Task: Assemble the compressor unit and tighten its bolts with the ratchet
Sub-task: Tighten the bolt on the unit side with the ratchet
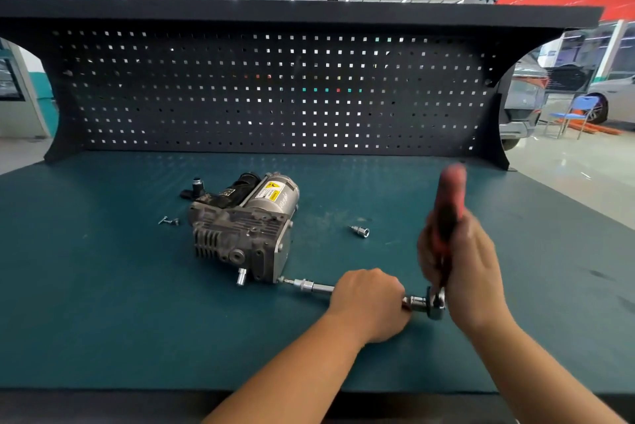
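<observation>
The grey compressor unit [242, 226] lies on the teal bench mat, its silver motor can pointing back right. A long extension bar [311, 286] runs from a bolt at the unit's near right corner to the ratchet head [435, 303]. My left hand [369, 300] grips the bar's middle. My right hand [460, 269] grips the ratchet's red and black handle [448, 204], which stands upright and is blurred.
Two loose bolts [168, 221] lie left of the unit, and a small black part [196, 187] sits behind it. A spare socket [360, 230] rests on the mat to the right. A dark pegboard [275, 90] walls the bench's back edge.
</observation>
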{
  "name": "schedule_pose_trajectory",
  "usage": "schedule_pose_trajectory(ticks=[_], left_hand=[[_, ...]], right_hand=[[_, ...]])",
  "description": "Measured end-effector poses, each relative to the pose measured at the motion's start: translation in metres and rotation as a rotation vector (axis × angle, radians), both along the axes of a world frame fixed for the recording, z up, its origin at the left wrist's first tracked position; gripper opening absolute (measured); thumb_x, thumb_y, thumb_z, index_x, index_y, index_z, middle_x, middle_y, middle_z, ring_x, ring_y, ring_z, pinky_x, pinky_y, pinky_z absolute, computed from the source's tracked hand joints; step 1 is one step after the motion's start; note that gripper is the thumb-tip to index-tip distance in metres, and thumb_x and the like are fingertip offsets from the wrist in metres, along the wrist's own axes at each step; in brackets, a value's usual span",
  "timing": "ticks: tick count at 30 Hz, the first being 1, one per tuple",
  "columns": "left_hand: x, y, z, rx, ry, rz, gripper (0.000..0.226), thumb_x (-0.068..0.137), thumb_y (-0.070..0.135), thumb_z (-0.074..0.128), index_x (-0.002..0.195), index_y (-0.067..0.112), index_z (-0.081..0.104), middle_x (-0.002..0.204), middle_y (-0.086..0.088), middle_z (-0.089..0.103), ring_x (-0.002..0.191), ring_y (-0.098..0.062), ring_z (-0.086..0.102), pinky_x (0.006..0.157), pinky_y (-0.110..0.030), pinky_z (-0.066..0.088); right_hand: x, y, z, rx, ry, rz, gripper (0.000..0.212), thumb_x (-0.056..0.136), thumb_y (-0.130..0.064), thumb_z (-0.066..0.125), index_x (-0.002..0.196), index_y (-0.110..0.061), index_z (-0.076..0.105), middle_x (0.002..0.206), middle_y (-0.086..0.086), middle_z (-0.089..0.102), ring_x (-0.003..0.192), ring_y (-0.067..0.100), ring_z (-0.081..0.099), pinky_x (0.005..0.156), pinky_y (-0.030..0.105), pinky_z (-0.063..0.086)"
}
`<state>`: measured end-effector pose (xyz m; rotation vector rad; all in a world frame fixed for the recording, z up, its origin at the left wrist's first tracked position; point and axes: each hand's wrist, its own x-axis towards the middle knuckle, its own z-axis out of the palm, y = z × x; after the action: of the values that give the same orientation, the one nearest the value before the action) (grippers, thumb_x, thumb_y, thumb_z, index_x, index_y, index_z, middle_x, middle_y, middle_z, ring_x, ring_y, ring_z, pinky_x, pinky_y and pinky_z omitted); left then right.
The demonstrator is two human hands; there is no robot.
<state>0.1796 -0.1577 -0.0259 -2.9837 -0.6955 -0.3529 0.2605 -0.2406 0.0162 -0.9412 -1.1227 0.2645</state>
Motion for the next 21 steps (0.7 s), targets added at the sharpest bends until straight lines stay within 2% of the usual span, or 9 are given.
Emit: schedule_pose_trajectory(ticks=[2, 3, 6, 8, 11, 14, 17, 19, 21], left_hand=[[0.000, 0.000, 0.002, -0.056, 0.000, 0.010, 0.027, 0.088, 0.028, 0.045, 0.092, 0.009, 0.064, 0.099, -0.017, 0.065, 0.093, -0.039, 0.059, 0.068, -0.035, 0.040], [-0.001, 0.001, 0.003, -0.084, 0.015, 0.020, 0.026, 0.088, 0.027, 0.046, 0.093, 0.009, 0.064, 0.101, -0.017, 0.065, 0.095, -0.039, 0.059, 0.070, -0.036, 0.040], [-0.001, 0.000, 0.005, -0.081, 0.018, 0.025, 0.023, 0.086, 0.027, 0.049, 0.089, 0.008, 0.062, 0.099, -0.017, 0.064, 0.094, -0.039, 0.059, 0.067, -0.034, 0.037], [-0.001, -0.002, 0.002, -0.055, -0.014, 0.024, 0.026, 0.088, 0.027, 0.046, 0.089, 0.007, 0.063, 0.098, -0.018, 0.065, 0.093, -0.040, 0.059, 0.067, -0.034, 0.036], [-0.002, -0.001, -0.004, 0.008, -0.085, 0.015, 0.026, 0.088, 0.031, 0.047, 0.089, 0.011, 0.063, 0.094, -0.015, 0.066, 0.091, -0.039, 0.059, 0.064, -0.034, 0.032], [-0.002, -0.001, -0.004, 0.009, -0.096, 0.020, 0.026, 0.087, 0.033, 0.049, 0.090, 0.011, 0.062, 0.096, -0.014, 0.065, 0.092, -0.037, 0.059, 0.064, -0.033, 0.031], [-0.002, -0.003, -0.004, -0.002, -0.119, 0.041, 0.026, 0.086, 0.031, 0.049, 0.088, 0.009, 0.062, 0.094, -0.016, 0.065, 0.091, -0.038, 0.059, 0.063, -0.033, 0.031], [-0.001, -0.003, -0.004, -0.006, -0.112, 0.054, 0.026, 0.085, 0.031, 0.049, 0.086, 0.009, 0.062, 0.092, -0.016, 0.065, 0.089, -0.039, 0.059, 0.062, -0.034, 0.031], [0.000, -0.002, -0.004, 0.003, -0.091, 0.059, 0.026, 0.083, 0.032, 0.049, 0.083, 0.010, 0.064, 0.089, -0.016, 0.065, 0.086, -0.040, 0.059, 0.061, -0.034, 0.032]], right_hand=[[-0.016, -0.016, -0.019, 0.164, -0.453, 0.000, 0.026, 0.094, -0.060, 0.036, 0.087, -0.037, 0.046, 0.067, -0.014, 0.043, 0.054, -0.001, 0.039, 0.048, 0.016, 0.032], [-0.019, -0.021, -0.029, 0.197, -0.595, 0.017, 0.026, 0.098, -0.054, 0.032, 0.095, -0.032, 0.047, 0.076, -0.015, 0.047, 0.062, -0.006, 0.045, 0.055, 0.012, 0.036], [-0.010, -0.024, -0.047, 0.277, -0.791, -0.027, 0.033, 0.101, -0.046, 0.028, 0.112, -0.018, 0.043, 0.094, -0.014, 0.050, 0.079, -0.008, 0.054, 0.065, 0.010, 0.044], [-0.009, -0.016, -0.042, 0.249, -0.673, -0.091, 0.026, 0.100, -0.046, 0.030, 0.109, -0.028, 0.045, 0.082, -0.016, 0.051, 0.063, 0.000, 0.050, 0.051, 0.019, 0.042], [-0.004, 0.012, -0.019, 0.069, -0.195, -0.226, 0.021, 0.089, -0.050, 0.032, 0.091, -0.041, 0.051, 0.062, -0.018, 0.050, 0.048, 0.000, 0.037, 0.043, 0.019, 0.032], [0.022, 0.045, 0.006, -0.260, 0.123, -0.312, 0.039, 0.094, -0.049, 0.033, 0.090, -0.017, 0.054, 0.056, -0.011, 0.045, 0.043, 0.006, 0.037, 0.044, 0.024, 0.033], [0.050, 0.064, 0.002, -0.598, 0.490, -0.240, 0.028, 0.100, -0.029, 0.039, 0.092, -0.005, 0.050, 0.065, 0.007, 0.047, 0.050, 0.016, 0.039, 0.046, 0.026, 0.038], [0.055, 0.060, -0.006, -0.713, 0.554, -0.152, 0.017, 0.099, -0.013, 0.039, 0.105, 0.001, 0.046, 0.069, 0.011, 0.052, 0.054, 0.018, 0.043, 0.048, 0.025, 0.039], [0.058, 0.051, -0.011, -0.715, 0.424, -0.160, 0.019, 0.097, -0.008, 0.045, 0.111, 0.004, 0.050, 0.073, 0.010, 0.061, 0.059, 0.018, 0.050, 0.055, 0.026, 0.040]])
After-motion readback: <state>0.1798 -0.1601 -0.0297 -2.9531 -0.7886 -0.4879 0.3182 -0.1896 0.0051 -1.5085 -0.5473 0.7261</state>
